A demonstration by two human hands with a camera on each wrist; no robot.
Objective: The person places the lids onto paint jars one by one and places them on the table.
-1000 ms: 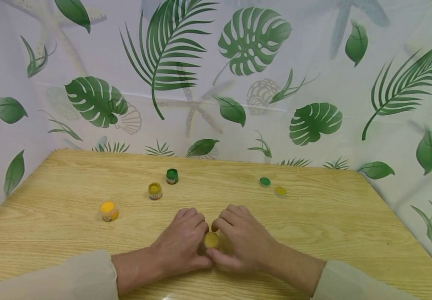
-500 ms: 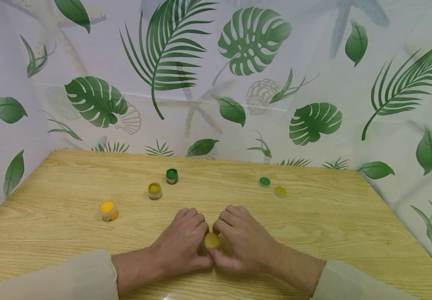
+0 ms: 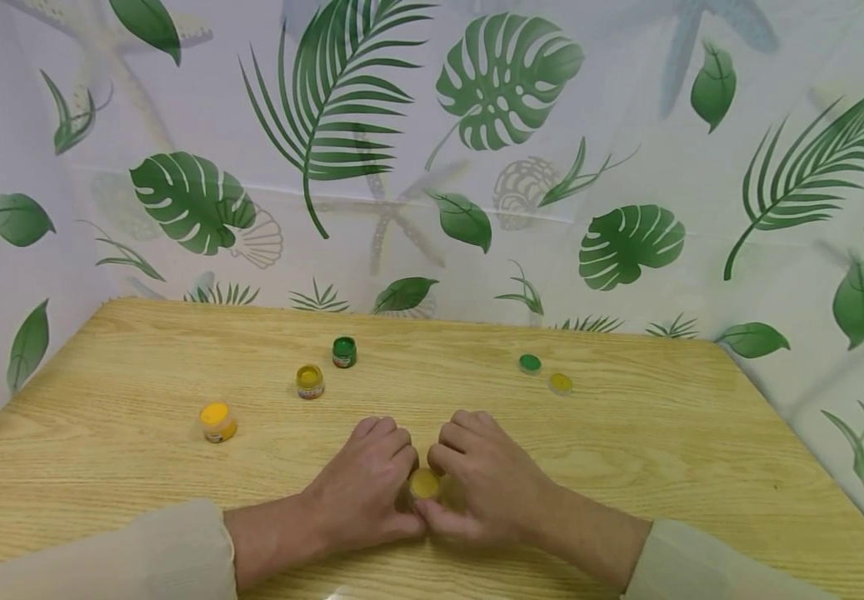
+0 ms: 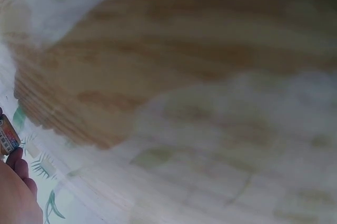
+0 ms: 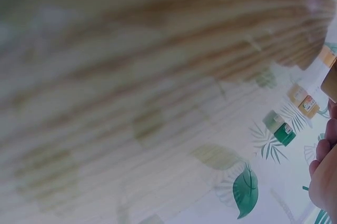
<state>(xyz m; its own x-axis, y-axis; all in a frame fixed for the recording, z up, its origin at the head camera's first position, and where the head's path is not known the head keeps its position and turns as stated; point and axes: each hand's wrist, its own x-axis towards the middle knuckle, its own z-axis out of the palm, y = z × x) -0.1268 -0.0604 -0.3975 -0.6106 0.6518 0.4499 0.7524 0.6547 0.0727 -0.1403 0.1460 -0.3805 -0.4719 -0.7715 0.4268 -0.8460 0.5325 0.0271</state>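
Observation:
Between my two hands, near the front middle of the table in the head view, is a small paint jar (image 3: 425, 484) with an ochre-yellow top facing up. My left hand (image 3: 367, 479) holds it from the left with curled fingers. From the other side, my right hand (image 3: 487, 479) pinches around the top, its thumb at the near edge and its index finger at the far edge. The jar's printed label (image 4: 9, 137) shows at the edge of the left wrist view. Fingers hide most of the jar's side in the head view.
An orange-yellow jar (image 3: 217, 422) with its top covered stands left on the wooden table (image 3: 664, 433). Behind it are an open mustard jar (image 3: 310, 382) and an open green jar (image 3: 344, 352). A green lid (image 3: 530, 363) and a yellow lid (image 3: 561, 383) lie at the back right.
The right hand's fingers have shifted very slightly around the jar's top, and the top has moved a little toward me. The left hand and the other jars stay in place.

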